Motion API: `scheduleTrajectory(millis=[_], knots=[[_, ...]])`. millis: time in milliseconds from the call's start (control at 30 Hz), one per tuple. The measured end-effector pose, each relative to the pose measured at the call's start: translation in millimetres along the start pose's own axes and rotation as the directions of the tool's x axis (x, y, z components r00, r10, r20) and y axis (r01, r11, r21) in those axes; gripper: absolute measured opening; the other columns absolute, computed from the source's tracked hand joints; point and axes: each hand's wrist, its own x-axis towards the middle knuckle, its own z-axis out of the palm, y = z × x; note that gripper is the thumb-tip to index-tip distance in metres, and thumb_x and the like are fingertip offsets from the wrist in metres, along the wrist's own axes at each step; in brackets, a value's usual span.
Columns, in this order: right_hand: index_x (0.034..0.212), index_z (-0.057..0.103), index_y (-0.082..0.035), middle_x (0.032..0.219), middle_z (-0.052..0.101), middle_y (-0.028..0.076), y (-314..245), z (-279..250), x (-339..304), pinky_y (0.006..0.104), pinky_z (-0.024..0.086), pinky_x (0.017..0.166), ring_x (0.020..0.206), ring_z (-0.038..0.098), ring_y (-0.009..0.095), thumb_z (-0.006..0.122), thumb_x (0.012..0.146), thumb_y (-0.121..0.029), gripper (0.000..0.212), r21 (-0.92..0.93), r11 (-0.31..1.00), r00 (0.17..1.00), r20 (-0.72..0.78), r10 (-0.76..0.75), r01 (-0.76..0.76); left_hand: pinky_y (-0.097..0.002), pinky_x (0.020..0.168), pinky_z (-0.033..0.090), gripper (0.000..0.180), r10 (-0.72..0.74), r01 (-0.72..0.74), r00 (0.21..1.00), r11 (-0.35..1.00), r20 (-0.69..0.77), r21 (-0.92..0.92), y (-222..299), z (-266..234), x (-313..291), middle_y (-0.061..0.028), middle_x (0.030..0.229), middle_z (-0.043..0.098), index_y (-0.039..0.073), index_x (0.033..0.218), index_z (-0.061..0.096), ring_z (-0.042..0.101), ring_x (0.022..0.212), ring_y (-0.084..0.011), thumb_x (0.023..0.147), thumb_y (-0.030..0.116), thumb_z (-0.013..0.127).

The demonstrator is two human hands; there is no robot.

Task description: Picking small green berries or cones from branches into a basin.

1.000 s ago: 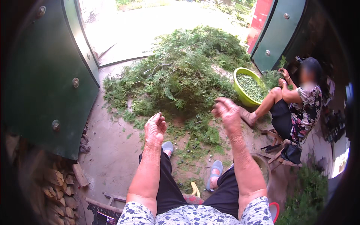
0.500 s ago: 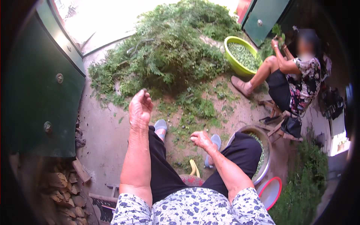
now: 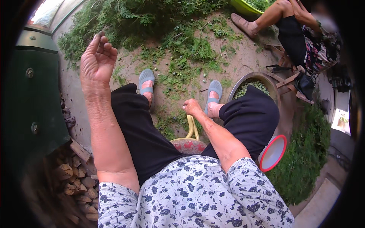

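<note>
My left hand is raised near the heap of green conifer branches, palm toward me. Its fingers are curled in toward the thumb, and the fingertips look dark. Whether something small is pinched there cannot be made out. My right hand hovers between my knees with its fingers closed; their inside is hidden. Just below it in view stand two yellow curved bars at the front of a red patterned seat. Beside my right leg a wide metal basin holds small pale-green cones or berries.
Loose sprigs and small round cones litter the floor. At the right another person sits on a wooden folding stool, near a yellow-green tub. A red-rimmed sieve or bowl, more greenery and split firewood lie around.
The view has tilted down toward my lap. My left hand now appears farther left and higher, its fingers still curled. My right hand remains closed between my knees.
</note>
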Motion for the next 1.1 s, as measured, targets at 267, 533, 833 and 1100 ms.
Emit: scheduleTrajectory(millis=[267, 533, 833, 1100], knots=[[0.096, 0.062, -0.001, 0.073, 0.063, 0.01, 56.7, -3.3, 62.8, 0.0296, 0.051, 0.048, 0.06, 0.063, 0.017, 0.056, 0.083, -0.01, 0.017, 0.382, 0.902, 0.958, -0.112, 0.264, -0.204, -0.0276, 0.065, 0.043, 0.022, -0.007, -0.003, 0.997, 0.993, 0.082, 0.117, -2.7, 26.8, 0.5, -0.0034, 0.079, 0.055, -0.003, 0.106, 0.052, 0.05, 0.068, -0.0126, 0.089, 0.011, 0.052], [0.103, 0.056, 0.001, 0.073, 0.061, 0.01, 89.3, -23.5, 106.6, 0.0263, 0.048, 0.039, 0.053, 0.06, 0.016, 0.053, 0.083, -0.002, 0.02, 0.777, 0.572, 0.736, -0.222, 0.64, -0.263, -0.0251, 0.065, 0.036, 0.032, -0.064, 0.034, 0.983, 0.984, 0.171, 0.174, -13.5, 43.4, -7.7, -0.0022, 0.078, 0.045, -0.008, 0.116, 0.045, 0.039, 0.066, -0.0106, 0.091, 0.011, 0.048], [0.09, 0.06, -0.001, 0.079, 0.06, 0.022, 120.1, -1.6, 149.4, 0.0429, 0.045, 0.071, 0.078, 0.058, 0.035, 0.067, 0.069, -0.008, 0.023, 0.403, 0.857, 0.661, -0.552, 0.508, -0.323, -0.0262, 0.061, 0.028, 0.032, -0.012, -0.005, 0.994, 0.989, 0.11, 0.147, -14.2, 46.0, -8.7, -0.0014, 0.074, 0.036, -0.008, 0.119, 0.041, 0.029, 0.063, -0.0102, 0.093, 0.01, 0.04], [0.093, 0.059, -0.001, 0.094, 0.055, 0.024, 94.2, -19.7, 155.2, 0.0428, 0.043, 0.08, 0.09, 0.054, 0.037, 0.067, 0.069, -0.007, 0.026, 0.605, 0.755, 0.428, -0.629, 0.648, -0.254, -0.0266, 0.059, 0.028, 0.021, 0.012, -0.024, 0.998, 0.979, 0.061, 0.203, -20.3, 52.9, -8.0, -0.0017, 0.071, 0.036, -0.004, 0.109, 0.043, 0.028, 0.058, -0.0092, 0.094, 0.01, 0.039]])
